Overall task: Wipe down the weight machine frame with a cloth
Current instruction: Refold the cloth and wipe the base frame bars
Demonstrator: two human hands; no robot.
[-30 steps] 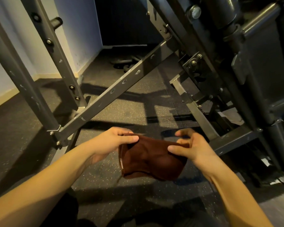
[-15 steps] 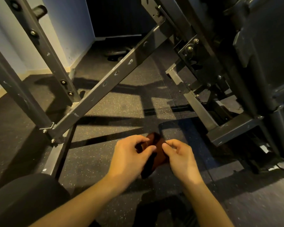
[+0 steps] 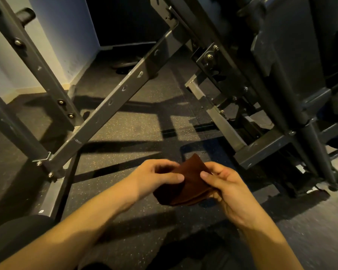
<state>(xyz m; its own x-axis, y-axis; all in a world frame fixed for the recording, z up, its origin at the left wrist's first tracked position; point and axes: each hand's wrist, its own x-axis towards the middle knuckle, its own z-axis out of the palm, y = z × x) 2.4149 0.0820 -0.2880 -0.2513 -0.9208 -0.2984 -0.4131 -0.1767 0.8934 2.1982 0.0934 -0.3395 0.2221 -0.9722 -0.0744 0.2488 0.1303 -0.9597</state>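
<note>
Folding a brown cloth (image 3: 187, 184), left hand (image 3: 156, 178) and right hand (image 3: 225, 190) pinch its edges; the frame (image 3: 113, 100) awaits wiping, untouched.

Your two bare forearms reach in from the bottom edge and converge toward the middle; your left hand (image 3: 156, 177) comes from the lower left, back of the hand up, thumb stretched across the top of the cloth (image 3: 191, 184) with the fingers curled beneath; your right hand (image 3: 225, 189) faces it from the lower right, thumb pressing the cloth's right edge against its curled fingers; thumb tips nearly meet.
</note>
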